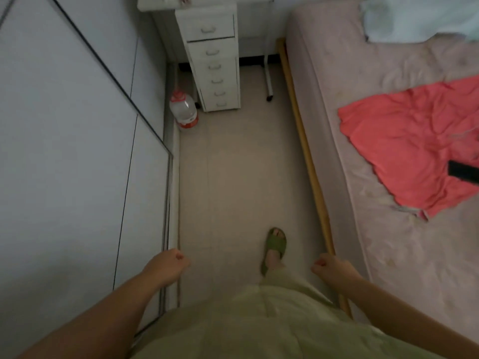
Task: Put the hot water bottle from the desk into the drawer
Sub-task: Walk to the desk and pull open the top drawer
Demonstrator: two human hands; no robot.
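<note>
At the far end of the narrow floor strip stands a tall white drawer unit (211, 58), its long axis upright, handles facing the viewer; the top drawer (207, 27) sits slightly forward of the others, perhaps ajar. Above it only the front edge of the desk (155, 3) shows, and small blurred items lie there; the hot water bottle cannot be made out among them. A clear plastic bottle (183, 110) with a red label and cap stands on the floor just left of the unit, against the grey wardrobe (77, 125). To the right runs a bed (375, 177) with a pink sheet, a coral-red garment (414, 146) spread on it. Nearer, a foot in a green slipper (274, 247) is planted on the floor. The left hand (168, 265) and right hand (334, 268) hang loosely curled, each holding nothing.
</note>
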